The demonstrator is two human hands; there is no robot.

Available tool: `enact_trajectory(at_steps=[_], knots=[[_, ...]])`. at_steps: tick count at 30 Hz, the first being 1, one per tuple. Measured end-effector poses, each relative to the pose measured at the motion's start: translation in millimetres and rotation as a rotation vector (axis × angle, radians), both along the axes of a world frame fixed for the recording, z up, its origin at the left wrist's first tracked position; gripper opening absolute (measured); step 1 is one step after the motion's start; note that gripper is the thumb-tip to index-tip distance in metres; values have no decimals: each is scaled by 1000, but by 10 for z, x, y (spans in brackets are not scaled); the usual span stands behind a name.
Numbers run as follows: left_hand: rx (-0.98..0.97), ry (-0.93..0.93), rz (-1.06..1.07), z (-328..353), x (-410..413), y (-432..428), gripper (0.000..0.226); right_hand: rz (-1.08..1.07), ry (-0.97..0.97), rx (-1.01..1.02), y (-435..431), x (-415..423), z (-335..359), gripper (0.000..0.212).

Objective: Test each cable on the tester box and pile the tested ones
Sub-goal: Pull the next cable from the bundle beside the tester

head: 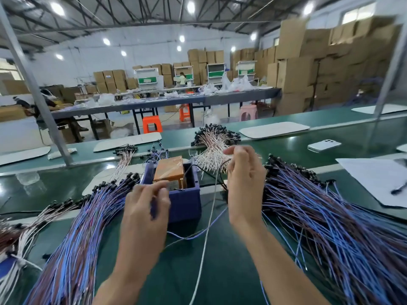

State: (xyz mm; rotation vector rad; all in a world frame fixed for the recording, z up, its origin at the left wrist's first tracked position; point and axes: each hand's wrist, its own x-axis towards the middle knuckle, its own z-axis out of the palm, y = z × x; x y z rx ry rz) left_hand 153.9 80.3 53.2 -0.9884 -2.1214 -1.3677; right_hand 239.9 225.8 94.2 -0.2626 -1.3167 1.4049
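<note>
Right hand (pixel 244 179) is up over the bench (pixel 231 271), just right of the tester box (pixel 176 194), fingers curled and thumb tucked in, pinching the top of a thin white cable (pixel 208 230). That lift looks deliberate: it draws the cable taut and clear of the heaps, so one lead gets tested, not a tangle.

The cable's long axis runs almost straight from the near edge of the bench up and away to the raised hand, leaning a little right at the top. The far end points at the fingers. The near end drops out of view.

Left hand (pixel 147 203) sits at the box's near-left corner, thumb and forefinger drawn together at the rim. Whether a cable end lies between them, I can't tell; it's blurred. My read is that it's placed there to work the contact end.

Blue cables are fanned in a left pile (pixel 72 234) and a right pile (pixel 334 234), flanking the box within easy reach, plugs pointing to the far edge. A white bundle (pixel 212 144) lies behind the box.
</note>
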Motion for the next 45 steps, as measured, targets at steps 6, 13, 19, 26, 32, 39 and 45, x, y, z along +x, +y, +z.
enact_trajectory(at_steps=[6, 13, 19, 26, 32, 39, 45], knots=[[-244, 344, -405, 782, 716, 530, 17, 40, 107, 200, -43, 478, 821, 26], [-89, 324, -556, 1119, 1008, 937, 29, 1, 122, 378, 98, 942, 1097, 26], [288, -114, -632, 1389, 1010, 1197, 15, -105, -253, 380, 504, 1080, 806, 40], [214, -526, -699, 1198, 797, 1741, 17, -287, -605, 476, 1040, 1421, 262, 24], [-96, -526, -665, 889, 954, 2647, 23, -544, -903, 391, 1518, 1765, -53, 23], [-594, -301, -479, 393, 890, 3050, 53, -515, -1446, 239, 1846, 1827, -628, 28], [-493, -271, -534, 164, 552, 2575, 41, -748, -1487, 341, 1751, 1656, -704, 32]])
